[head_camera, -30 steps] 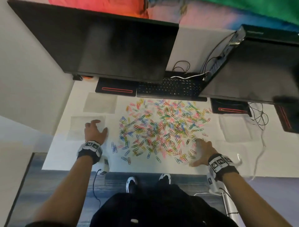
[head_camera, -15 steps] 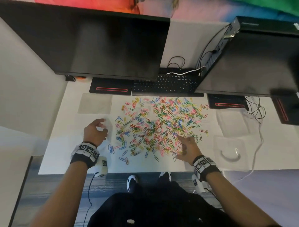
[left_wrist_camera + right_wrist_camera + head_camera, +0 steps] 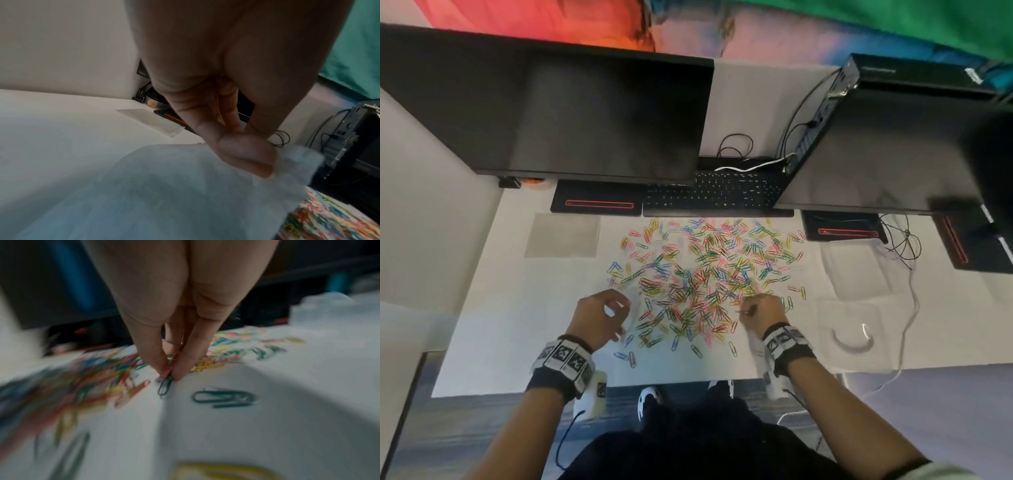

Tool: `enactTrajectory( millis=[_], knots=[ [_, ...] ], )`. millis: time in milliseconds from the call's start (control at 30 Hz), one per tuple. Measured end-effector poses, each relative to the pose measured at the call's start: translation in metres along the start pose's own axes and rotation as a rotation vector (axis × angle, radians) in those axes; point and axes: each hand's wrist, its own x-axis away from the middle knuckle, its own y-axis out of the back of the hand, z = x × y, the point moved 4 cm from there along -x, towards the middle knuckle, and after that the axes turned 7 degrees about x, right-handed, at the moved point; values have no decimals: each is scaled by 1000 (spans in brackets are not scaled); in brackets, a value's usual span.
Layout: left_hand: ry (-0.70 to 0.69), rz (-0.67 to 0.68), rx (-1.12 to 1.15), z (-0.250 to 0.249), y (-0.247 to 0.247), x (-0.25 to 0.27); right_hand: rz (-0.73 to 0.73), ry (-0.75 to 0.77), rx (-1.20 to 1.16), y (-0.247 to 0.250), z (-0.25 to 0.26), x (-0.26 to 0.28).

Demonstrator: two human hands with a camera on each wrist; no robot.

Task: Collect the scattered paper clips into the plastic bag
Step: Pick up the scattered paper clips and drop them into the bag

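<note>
Several coloured paper clips (image 3: 705, 274) lie scattered across the white desk (image 3: 517, 325), seen blurred as paper clips (image 3: 82, 378) in the right wrist view. My left hand (image 3: 599, 315) pinches the edge of a clear plastic bag (image 3: 164, 186) lifted off the desk at the pile's left edge. The bag (image 3: 628, 317) is barely visible from the head view. My right hand (image 3: 760, 310) is at the pile's near right edge; its fingertips (image 3: 180, 371) pinch a few clips, a pink and a dark green one (image 3: 164, 386) hanging from them.
Two dark monitors (image 3: 571, 113) overhang the desk's back, with a keyboard (image 3: 715, 195) beneath. More flat plastic bags lie at the left (image 3: 563, 234) and right (image 3: 852, 270). Cables (image 3: 900, 240) trail at right. A loose green clip (image 3: 224, 398) lies near my right fingers.
My left hand lifted the bag off the desk and moved right toward the pile. My right hand slid left along the near edge and closed its fingers on clips.
</note>
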Motion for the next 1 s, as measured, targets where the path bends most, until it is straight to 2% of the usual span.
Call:
enactTrajectory(
  millis=[67,133,267,367,433,500,567,667,733,800,1000],
  knots=[
    [1,12,13,-6,-2,-2,33,-264,-314,12,-11,-4],
    [9,13,11,-10,-2,-4,102,-398,-570,22,-13,-5],
    [7,45,-4,-19,-2,-8,243,-367,-1117,39,28,-13],
    [21,61,23,-27,-8,-13,345,-289,-1248,45,83,-12],
    [29,58,46,-33,-12,-16,449,-197,-1207,38,120,-6],
    [21,57,53,-40,-15,-17,467,-96,-1117,26,150,0],
    [18,66,37,-44,-16,-16,358,1,-1006,13,171,5],
    [10,39,45,-47,-13,-14,61,189,-720,3,180,3],
    [-8,5,86,-47,-10,-14,-34,275,-571,0,183,4],
    [-22,-16,121,-46,-8,-16,-41,300,-503,0,185,5],
    [-111,-38,94,-53,-12,-17,132,346,-139,7,190,2]
  ],
)
